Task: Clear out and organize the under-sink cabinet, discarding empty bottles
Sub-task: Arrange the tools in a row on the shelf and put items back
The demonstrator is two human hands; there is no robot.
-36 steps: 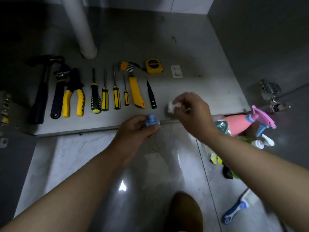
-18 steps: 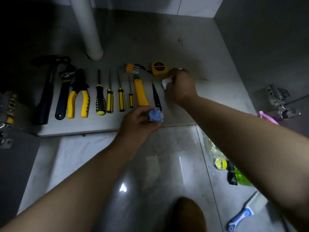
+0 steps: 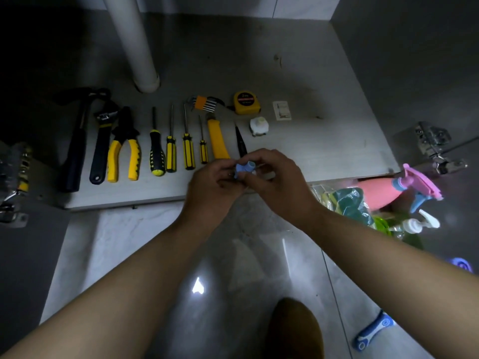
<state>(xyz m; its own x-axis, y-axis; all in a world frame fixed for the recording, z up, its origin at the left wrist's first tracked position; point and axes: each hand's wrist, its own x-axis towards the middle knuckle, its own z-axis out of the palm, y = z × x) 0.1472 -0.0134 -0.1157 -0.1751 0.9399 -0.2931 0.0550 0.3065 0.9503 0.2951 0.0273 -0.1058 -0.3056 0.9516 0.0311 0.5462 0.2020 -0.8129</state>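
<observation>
As left hand and right hand pinch a blue fitting mid-sort, setting it beyond them looks next.

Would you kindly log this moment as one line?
left hand, right hand: gripping blue part | white part: on cabinet floor near tape measure

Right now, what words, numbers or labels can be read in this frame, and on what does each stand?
"2m": on the face of the yellow tape measure.
Red strip below it on the same face: too blurred to read.
Small white card: print too small to read.
Adjustable wrench, marks near its head: too blurred to read.
</observation>
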